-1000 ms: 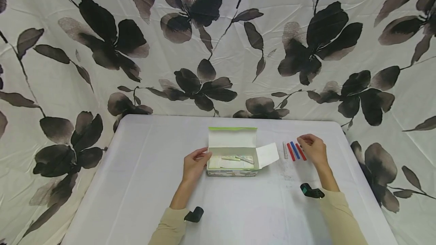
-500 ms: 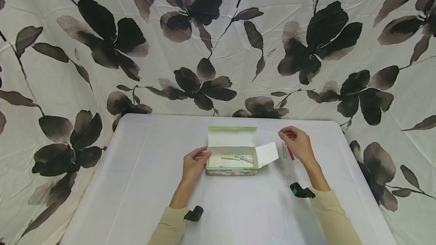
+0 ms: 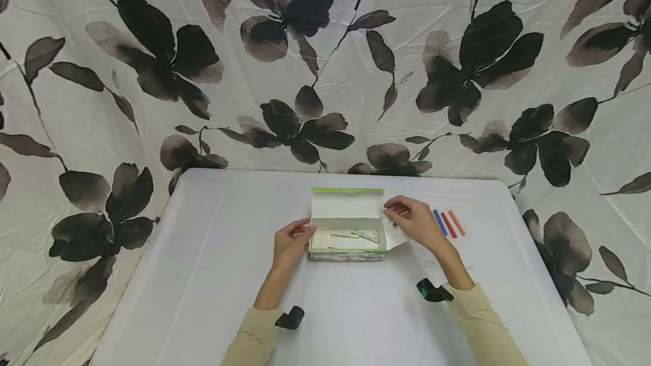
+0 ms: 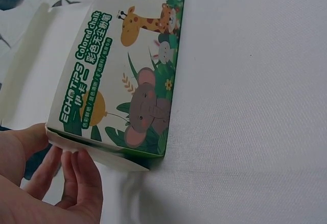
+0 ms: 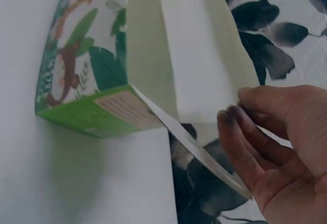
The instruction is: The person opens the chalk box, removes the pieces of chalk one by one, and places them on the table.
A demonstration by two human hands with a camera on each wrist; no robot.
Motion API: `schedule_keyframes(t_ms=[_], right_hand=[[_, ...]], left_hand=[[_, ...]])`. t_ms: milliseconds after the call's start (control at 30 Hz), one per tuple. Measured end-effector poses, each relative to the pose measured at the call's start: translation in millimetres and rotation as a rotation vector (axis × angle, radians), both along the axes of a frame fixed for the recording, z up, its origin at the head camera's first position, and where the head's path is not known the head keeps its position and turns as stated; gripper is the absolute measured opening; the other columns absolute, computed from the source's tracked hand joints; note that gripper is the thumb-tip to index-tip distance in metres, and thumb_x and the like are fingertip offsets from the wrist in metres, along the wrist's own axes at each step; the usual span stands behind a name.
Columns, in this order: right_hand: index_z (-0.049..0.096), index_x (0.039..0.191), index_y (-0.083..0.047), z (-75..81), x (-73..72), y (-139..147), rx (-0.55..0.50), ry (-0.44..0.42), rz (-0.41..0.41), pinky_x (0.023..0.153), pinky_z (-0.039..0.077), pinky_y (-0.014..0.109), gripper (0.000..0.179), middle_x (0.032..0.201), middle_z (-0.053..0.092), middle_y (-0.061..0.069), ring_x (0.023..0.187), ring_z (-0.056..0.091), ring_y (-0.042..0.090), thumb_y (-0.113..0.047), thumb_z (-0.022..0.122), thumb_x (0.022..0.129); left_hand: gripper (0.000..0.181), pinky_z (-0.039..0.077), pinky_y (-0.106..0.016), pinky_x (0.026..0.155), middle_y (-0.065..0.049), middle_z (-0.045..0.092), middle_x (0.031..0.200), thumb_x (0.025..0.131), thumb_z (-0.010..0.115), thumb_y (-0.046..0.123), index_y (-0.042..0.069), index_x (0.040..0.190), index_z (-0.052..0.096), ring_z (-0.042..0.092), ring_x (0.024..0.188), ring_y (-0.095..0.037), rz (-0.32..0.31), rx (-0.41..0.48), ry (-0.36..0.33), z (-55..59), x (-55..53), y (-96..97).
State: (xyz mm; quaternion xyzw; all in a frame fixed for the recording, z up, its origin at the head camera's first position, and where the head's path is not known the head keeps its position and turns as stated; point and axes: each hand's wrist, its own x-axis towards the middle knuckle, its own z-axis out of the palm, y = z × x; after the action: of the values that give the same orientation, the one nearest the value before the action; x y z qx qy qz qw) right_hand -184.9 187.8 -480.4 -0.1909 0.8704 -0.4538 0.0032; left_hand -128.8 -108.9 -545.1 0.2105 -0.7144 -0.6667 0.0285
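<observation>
An open cardboard chalk box (image 3: 347,257) stands on the table, its lid raised at the back. Inside lie a yellowish chalk stick (image 3: 344,235) and a pale chalk stick (image 3: 364,236). My left hand (image 3: 291,244) pinches the box's left end between thumb and fingers, seen closer in the left wrist view. With fingers loosely bent and nothing visible between them, my right hand (image 3: 414,222) hovers over the right side flap (image 5: 199,152). To its right lie a blue chalk (image 3: 439,222), a red chalk (image 3: 449,225) and an orange chalk (image 3: 456,222). My right hand covers the row's left part.
A white cloth covers the table (image 3: 203,275), whose far edge runs just behind the box. Behind it hangs a floral curtain (image 3: 376,89). The raised lid (image 3: 347,203) and right flap stick out from the box.
My right hand has moved left from the chalk row to the box's right flap, uncovering the orange chalk. The white chalk and one red chalk are now hidden. My left hand stays put.
</observation>
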Motion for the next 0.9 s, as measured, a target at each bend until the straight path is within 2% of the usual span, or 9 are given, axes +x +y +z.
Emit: schedule_keyframes(t_ms=[167, 500, 633, 767, 900], right_hand=[[0.071, 0.109, 0.003, -8.2, 3.4, -14.7, 0.028, -0.006, 0.140, 0.079, 0.060, 0.033, 0.016, 0.098, 0.073, 0.010, 0.090, 0.070, 0.022, -0.005, 0.072, 0.096], [0.068, 0.112, 0.010, -24.2, 6.1, -39.2, 0.129, -0.072, 0.372, 0.081, 0.059, 0.035, 0.021, 0.101, 0.071, 0.018, 0.090, 0.068, 0.024, 0.001, 0.073, 0.093], [0.068, 0.111, 0.010, -27.9, 5.4, -45.2, 0.187, -0.087, 0.465, 0.080, 0.059, 0.032, 0.021, 0.101, 0.070, 0.019, 0.089, 0.067, 0.021, 0.003, 0.073, 0.092], [0.069, 0.111, 0.009, -26.9, 2.5, -51.9, 0.264, -0.099, 0.517, 0.080, 0.057, 0.029, 0.018, 0.101, 0.071, 0.016, 0.089, 0.066, 0.018, -0.001, 0.071, 0.095], [0.070, 0.111, 0.006, -22.3, -2.2, -60.1, 0.344, -0.166, 0.544, 0.082, 0.056, 0.028, 0.017, 0.103, 0.071, 0.013, 0.092, 0.067, 0.018, -0.003, 0.069, 0.097]], left_hand=[[0.032, 0.054, -0.019, 0.064, -0.010, 0.068, 0.099, 0.091, 0.079, 0.014, 0.002, 0.121, 0.074, 0.061, 0.077, -0.012, -0.011, -0.008, 0.006, 0.4, -0.6, 0.6], [0.032, 0.053, -0.019, 0.063, -0.009, 0.069, 0.098, 0.092, 0.079, 0.014, 0.002, 0.121, 0.073, 0.062, 0.077, -0.013, -0.025, -0.014, 0.028, -0.9, -1.0, 1.6], [0.033, 0.053, -0.018, 0.063, -0.011, 0.069, 0.100, 0.092, 0.078, 0.014, 0.001, 0.122, 0.073, 0.064, 0.080, -0.016, -0.024, -0.014, 0.024, -0.5, 0.2, 1.1], [0.033, 0.054, -0.019, 0.064, -0.012, 0.069, 0.101, 0.093, 0.078, 0.014, 0.001, 0.122, 0.073, 0.065, 0.085, -0.021, -0.020, -0.005, 0.022, 0.2, 1.4, 0.7], [0.033, 0.054, -0.019, 0.064, -0.012, 0.069, 0.101, 0.093, 0.078, 0.015, 0.001, 0.122, 0.073, 0.066, 0.088, -0.026, -0.017, 0.006, 0.029, 0.5, 2.2, 0.2]])
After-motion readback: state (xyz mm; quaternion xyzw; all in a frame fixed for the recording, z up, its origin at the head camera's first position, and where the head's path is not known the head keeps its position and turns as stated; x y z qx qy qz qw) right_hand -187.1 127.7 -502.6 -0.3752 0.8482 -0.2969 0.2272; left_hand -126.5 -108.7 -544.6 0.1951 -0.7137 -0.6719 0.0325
